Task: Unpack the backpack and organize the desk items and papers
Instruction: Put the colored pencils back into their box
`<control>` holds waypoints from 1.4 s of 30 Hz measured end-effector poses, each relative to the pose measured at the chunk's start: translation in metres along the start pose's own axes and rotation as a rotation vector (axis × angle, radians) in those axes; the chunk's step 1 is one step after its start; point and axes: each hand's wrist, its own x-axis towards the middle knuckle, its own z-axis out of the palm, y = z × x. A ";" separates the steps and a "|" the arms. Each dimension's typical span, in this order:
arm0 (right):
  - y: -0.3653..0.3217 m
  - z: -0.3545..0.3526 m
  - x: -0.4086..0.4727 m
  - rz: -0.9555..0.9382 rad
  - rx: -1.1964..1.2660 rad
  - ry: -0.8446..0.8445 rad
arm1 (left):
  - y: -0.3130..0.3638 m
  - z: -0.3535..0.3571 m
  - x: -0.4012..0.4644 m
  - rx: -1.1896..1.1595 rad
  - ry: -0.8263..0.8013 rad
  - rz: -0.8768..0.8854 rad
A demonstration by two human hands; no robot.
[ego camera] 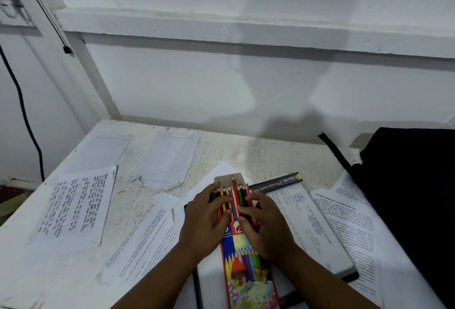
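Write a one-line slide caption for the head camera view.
Both hands, left hand and right hand, on coloured pencils sticking out of their box, amid scattered papers beside a black backpack.

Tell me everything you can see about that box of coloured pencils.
The pencil box is a flat cardboard pack, red-edged with a colourful picture and a "12". It lies on papers near the desk's front edge, flap open at the far end, pencil tips sticking out, one red pencil furthest. The left hand and right hand press on the pencils.
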 end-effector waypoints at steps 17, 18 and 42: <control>0.003 0.003 -0.002 0.033 -0.029 -0.024 | 0.000 -0.001 0.000 -0.013 -0.004 -0.005; 0.002 0.002 -0.001 0.028 -0.025 -0.023 | 0.000 -0.001 0.000 -0.006 -0.008 -0.002; -0.002 0.001 0.000 0.041 -0.056 -0.029 | -0.002 0.001 -0.003 -0.162 0.122 -0.069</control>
